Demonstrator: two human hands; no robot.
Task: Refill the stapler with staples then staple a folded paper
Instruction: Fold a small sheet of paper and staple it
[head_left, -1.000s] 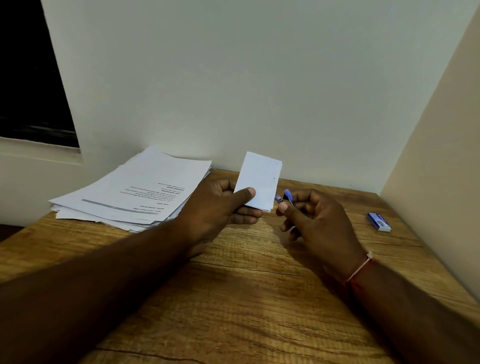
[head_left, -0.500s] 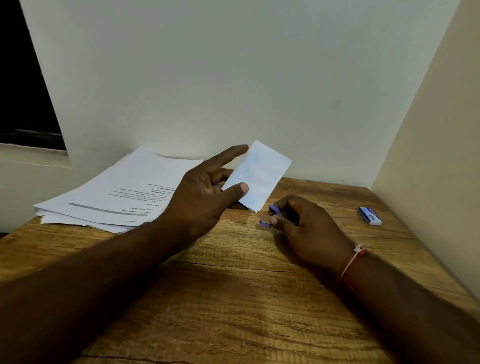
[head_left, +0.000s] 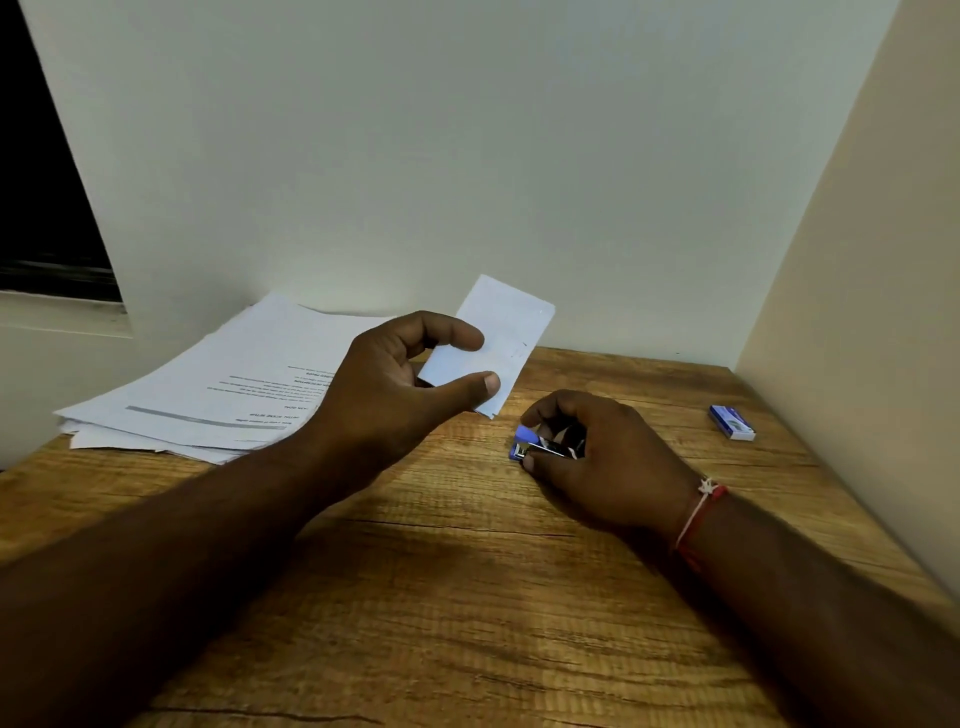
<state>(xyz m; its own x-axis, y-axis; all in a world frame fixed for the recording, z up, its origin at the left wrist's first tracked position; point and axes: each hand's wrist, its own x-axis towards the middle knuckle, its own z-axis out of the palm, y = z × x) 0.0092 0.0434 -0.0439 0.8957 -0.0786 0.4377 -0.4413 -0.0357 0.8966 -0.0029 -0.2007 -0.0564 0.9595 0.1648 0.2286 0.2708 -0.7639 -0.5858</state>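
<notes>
A left hand (head_left: 395, 395) pinches the folded paper (head_left: 498, 332) just above and left of the blue mini stapler (head_left: 524, 444) — gripped by the right hand (head_left: 597, 462) — where so light a hold could let the sheet slip and the staple miss.

Print on stacked sheets (head_left: 223, 384) illegible.

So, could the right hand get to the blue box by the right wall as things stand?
Probably yes: only bare table lies between the right hand and the blue box, and nothing covers the box. The hand grips the stapler, though, so it would likely set that down first.
</notes>
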